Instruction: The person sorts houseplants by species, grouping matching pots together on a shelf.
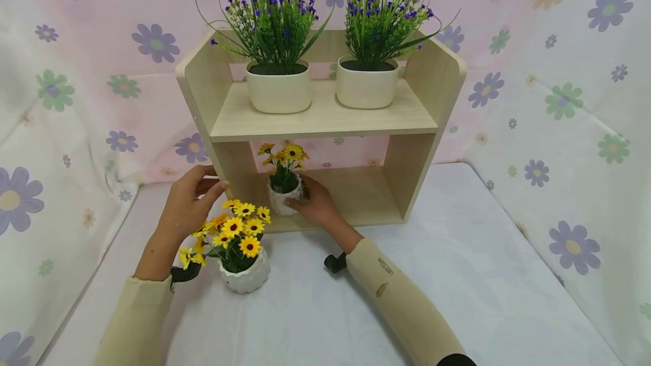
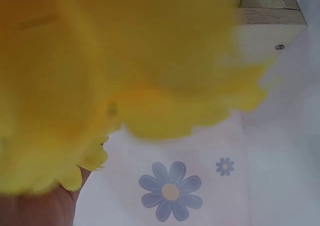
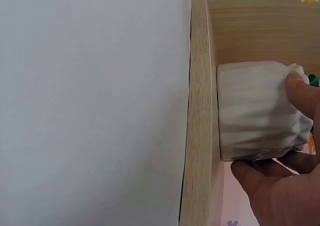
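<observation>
A white ribbed flowerpot [image 3: 262, 111] with yellow flowers [image 1: 292, 154] stands on the lower board of a wooden shelf [image 1: 325, 134], near its left side. My right hand [image 1: 316, 202] grips this pot, thumb on one side and fingers on the other in the right wrist view. My left hand [image 1: 185, 202] is at the shelf's left side panel, its thumb and fingertips by the front edge; whether they press on it is hard to tell. Just right of the left wrist, a second white pot [image 1: 246, 275] of yellow flowers stands on the table. Blurred yellow petals [image 2: 150, 61] cover much of the left wrist view.
On the upper board stand two cream planters [image 1: 280, 89] with grassy plants and purple flowers. A white cloth covers the table [image 1: 458, 275]. Flower-patterned curtains [image 1: 564, 129] hang behind and at both sides. The shelf's right side panel [image 1: 412, 168] bounds the lower compartment.
</observation>
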### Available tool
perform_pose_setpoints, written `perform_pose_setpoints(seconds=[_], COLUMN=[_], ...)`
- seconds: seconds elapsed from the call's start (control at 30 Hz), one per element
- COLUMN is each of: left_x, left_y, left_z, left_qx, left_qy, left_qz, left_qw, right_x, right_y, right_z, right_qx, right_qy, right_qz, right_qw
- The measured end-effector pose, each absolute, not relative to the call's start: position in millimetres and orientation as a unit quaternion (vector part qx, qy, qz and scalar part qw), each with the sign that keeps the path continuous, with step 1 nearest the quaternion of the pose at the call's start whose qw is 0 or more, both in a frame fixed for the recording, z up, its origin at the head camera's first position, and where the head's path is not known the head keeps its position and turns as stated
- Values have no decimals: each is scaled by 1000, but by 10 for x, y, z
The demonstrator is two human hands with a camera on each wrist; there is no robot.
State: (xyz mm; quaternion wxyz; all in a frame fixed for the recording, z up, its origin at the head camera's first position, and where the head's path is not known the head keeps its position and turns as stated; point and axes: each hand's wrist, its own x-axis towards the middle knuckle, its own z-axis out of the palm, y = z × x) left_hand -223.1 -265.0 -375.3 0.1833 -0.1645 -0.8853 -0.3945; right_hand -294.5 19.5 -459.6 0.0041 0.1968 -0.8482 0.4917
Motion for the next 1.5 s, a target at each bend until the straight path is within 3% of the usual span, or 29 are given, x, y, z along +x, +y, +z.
perform_pose_setpoints(seconds=[0.53, 0.83, 1.23, 1.5], left_x=[-2202, -2186, -2214, -2223], left_y=[-2650, -2652, -2657, -2653], left_z=[-3743, -3753, -3755, -3744], left_qx=[-163, -154, -167, -164], left_qy=[-884, -889, -885, -888], left_qz=[-399, -392, -395, -391], left_qw=[183, 178, 184, 180], right_x=[-2667, -2378, -1970, -1870], right_y=[304, 246, 4, -121], right_z=[-4656, -4658, -4566, -4564], right_qx=[235, 255, 360, 383], right_qy=[-818, -848, -802, -784], right_qz=[525, 462, 467, 472], right_qw=[19, 51, -98, -123])
